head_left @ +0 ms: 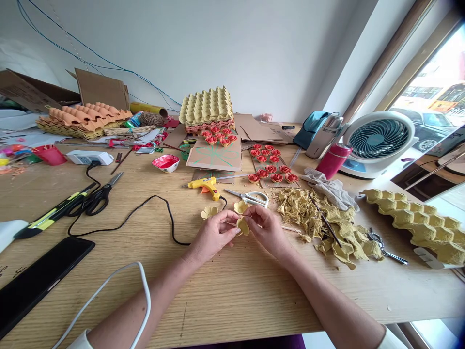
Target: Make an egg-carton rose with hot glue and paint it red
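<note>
Just below the middle of the frame, a small yellow petal piece [243, 226] cut from egg-carton pulp sits between the two hands. Its long axis runs roughly top to bottom in the picture, leaning a little to the lower right, and its rounded lobes face down toward the table [225, 300]. How it is folded is too small to tell. The piece lies at the fingertips of both hands, held just above the wood rather than resting on it. The left hand [214, 235] comes in from the lower left with its fingers curled inward, thumb and forefinger pinched on the piece's left edge. The right hand [268, 228] comes in from the lower right, also curled nearly closed, its fingertips gripping the piece's upper right side. Both hands are thus closed on the one piece, with their knuckles close together. Just above the hands, two more yellow flower cutouts lie flat on the table, one to the upper left [209, 212] and one directly above [240, 207]. A yellow glue gun [208, 185] lies a little farther up, and white-handled scissors [251, 197] lie near the right hand's fingertips. To the right of the right hand spreads a heap of torn carton scraps [312, 213]. Red paper roses [271, 167] sit on cardboard higher in the frame.
</note>
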Available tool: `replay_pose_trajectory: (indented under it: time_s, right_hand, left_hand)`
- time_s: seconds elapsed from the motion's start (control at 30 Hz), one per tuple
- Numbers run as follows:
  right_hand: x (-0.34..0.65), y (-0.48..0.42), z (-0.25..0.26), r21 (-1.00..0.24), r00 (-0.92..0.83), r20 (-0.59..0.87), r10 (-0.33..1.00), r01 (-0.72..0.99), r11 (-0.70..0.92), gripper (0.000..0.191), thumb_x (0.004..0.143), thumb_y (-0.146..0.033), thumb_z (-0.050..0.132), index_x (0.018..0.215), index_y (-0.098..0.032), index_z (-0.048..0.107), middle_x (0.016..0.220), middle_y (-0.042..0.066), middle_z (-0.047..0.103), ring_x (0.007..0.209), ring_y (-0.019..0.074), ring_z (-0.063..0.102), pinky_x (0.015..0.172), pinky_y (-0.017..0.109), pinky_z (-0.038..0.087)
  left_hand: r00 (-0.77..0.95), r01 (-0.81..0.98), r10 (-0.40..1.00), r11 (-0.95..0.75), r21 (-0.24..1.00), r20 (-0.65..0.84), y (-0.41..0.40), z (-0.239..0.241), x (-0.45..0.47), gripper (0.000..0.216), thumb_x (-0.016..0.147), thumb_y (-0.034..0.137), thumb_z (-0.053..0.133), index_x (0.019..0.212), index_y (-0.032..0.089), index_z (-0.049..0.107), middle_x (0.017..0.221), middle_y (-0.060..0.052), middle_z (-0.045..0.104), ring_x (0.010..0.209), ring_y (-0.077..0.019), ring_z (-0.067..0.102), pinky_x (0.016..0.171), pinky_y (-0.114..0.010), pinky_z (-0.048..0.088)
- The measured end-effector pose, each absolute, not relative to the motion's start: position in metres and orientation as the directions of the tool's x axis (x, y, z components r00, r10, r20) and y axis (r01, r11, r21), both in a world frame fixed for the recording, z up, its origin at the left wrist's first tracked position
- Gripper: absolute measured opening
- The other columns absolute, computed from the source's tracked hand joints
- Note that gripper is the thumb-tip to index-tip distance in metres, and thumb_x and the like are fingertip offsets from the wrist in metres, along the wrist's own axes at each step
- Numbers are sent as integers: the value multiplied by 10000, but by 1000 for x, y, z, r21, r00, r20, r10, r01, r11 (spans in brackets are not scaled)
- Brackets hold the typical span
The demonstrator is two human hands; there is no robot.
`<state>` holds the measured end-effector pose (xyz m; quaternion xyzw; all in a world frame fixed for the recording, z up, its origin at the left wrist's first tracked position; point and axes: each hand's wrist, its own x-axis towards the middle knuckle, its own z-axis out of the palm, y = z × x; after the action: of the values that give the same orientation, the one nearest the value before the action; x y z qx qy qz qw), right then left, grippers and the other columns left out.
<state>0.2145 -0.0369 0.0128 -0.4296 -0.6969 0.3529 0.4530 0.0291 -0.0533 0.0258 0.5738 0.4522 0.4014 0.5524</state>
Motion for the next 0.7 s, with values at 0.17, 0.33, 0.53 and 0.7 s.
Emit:
replay_pose_trajectory:
  time_s: [0.17,0.33,0.53,0.7]
  right_hand:
    - [214,-37,14,-883,-227,316,921,284,373,100,892,-270,596,833,-191,607,703,-8,584,608,123,482,566,244,395]
    - [215,-37,14,-886,-241,301,923,288,364,114,889,-284,597,835,-187,619,695,-9,588,604,122,478,548,231,393]
    - [215,-37,13,-883,-273,283,919,299,361,122,892,-288,615,829,-183,619,720,-2,617,610,118,498,563,230,416]
    - [219,-36,18,-866,-293,289,911,326,379,96,891,-247,614,866,-175,673,771,11,655,611,113,529,576,228,437]
  left_hand:
    - [314,76,949,-12,997,-13,-52,25,28,284,743,308,759,962,179,631,928,-39,701,777,-176,706,501,-217,577]
    - [344,169,938,-112,979,48,-50,21,23,207,802,280,722,970,191,641,875,-30,702,733,-162,683,506,-216,572]
    - [387,362,877,-430,827,286,-49,16,18,130,822,158,692,940,209,674,991,-28,676,730,-122,650,615,-219,554]
    - [407,453,847,-512,730,342,-50,17,19,130,823,148,696,931,216,668,865,9,634,648,-111,572,632,-235,511]
